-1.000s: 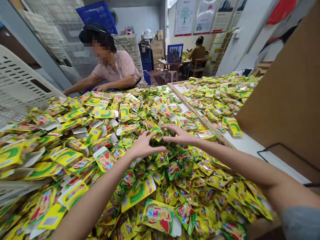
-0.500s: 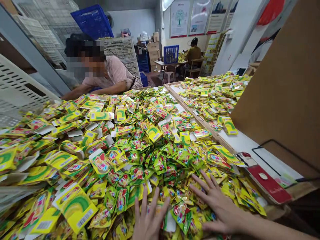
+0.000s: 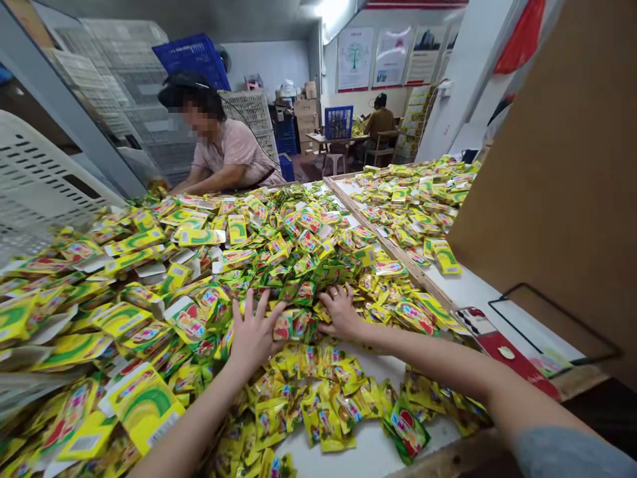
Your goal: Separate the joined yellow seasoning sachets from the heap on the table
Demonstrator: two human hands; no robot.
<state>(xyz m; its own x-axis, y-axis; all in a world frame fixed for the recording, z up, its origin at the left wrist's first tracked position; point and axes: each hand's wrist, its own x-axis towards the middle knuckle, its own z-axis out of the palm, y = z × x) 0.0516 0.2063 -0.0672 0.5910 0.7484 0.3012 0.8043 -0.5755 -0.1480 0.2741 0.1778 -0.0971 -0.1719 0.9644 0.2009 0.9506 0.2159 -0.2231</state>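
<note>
My left hand (image 3: 255,328) lies on the heap with its fingers spread, touching small packets. Opposite it, my right hand (image 3: 342,313) rests with fingers apart and slightly bent, a ring on one finger. Between the hands are shiny green packets (image 3: 304,292) with a red fruit print and a printed piece (image 3: 293,324) in similar colours. Yellow packets (image 3: 323,415) are scattered nearer to me on the white tabletop (image 3: 318,455). To the left, many yellow flat boxes (image 3: 144,405) lie in a pile, some with white flaps open.
A wooden strip (image 3: 383,245) divides the table, with more boxes (image 3: 413,192) beyond it. On the right are a red phone (image 3: 507,352), a black wire frame (image 3: 562,318) and a cardboard sheet (image 3: 517,172). A white crate (image 3: 44,179) stands left. Another person (image 3: 233,146) leans over the far edge.
Both hands have moved forward, away from me, shifting green packets ahead of them. White tabletop now shows behind them. The person opposite has straightened slightly.
</note>
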